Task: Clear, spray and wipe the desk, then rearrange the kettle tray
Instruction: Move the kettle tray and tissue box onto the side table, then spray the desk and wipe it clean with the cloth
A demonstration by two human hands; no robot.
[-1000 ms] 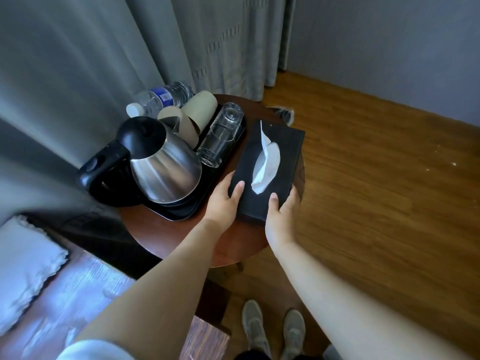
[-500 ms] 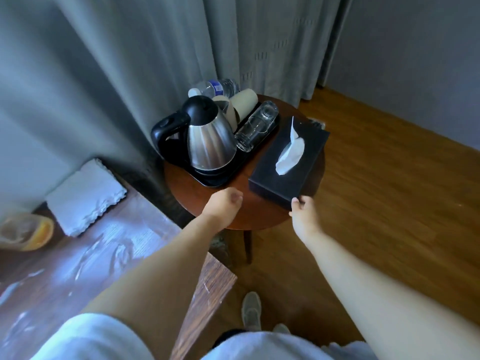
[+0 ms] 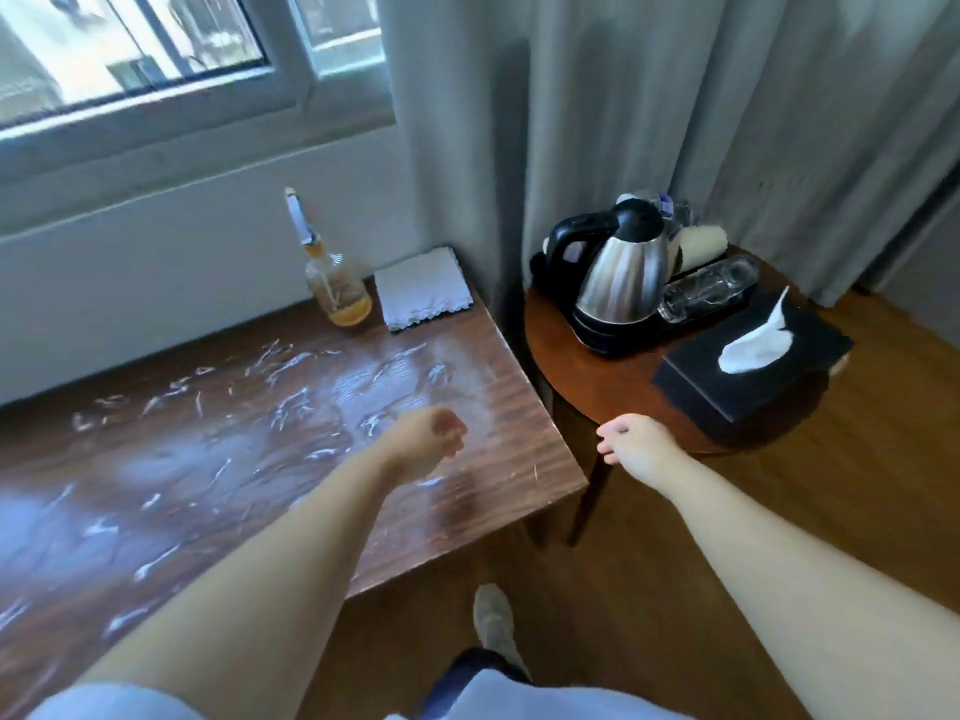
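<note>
The wooden desk is streaked with white smears of spray. At its back stand a spray bottle holding orange liquid and a folded white cloth. My left hand hovers over the desk's right part, fingers loosely curled, holding nothing. To the right, a round side table carries a black tray with a steel kettle, a glass on its side, paper cups and a water bottle. My right hand hangs empty just off that table's front edge.
A black tissue box lies on the round table's right half, beside the tray. Grey curtains hang behind both tables and a window sits above the desk. Wooden floor stretches to the right; my shoe is below.
Both hands let go of the tissue box and drew back from the round table. My view swung left, bringing the streaked desk, bottle and cloth into sight.
</note>
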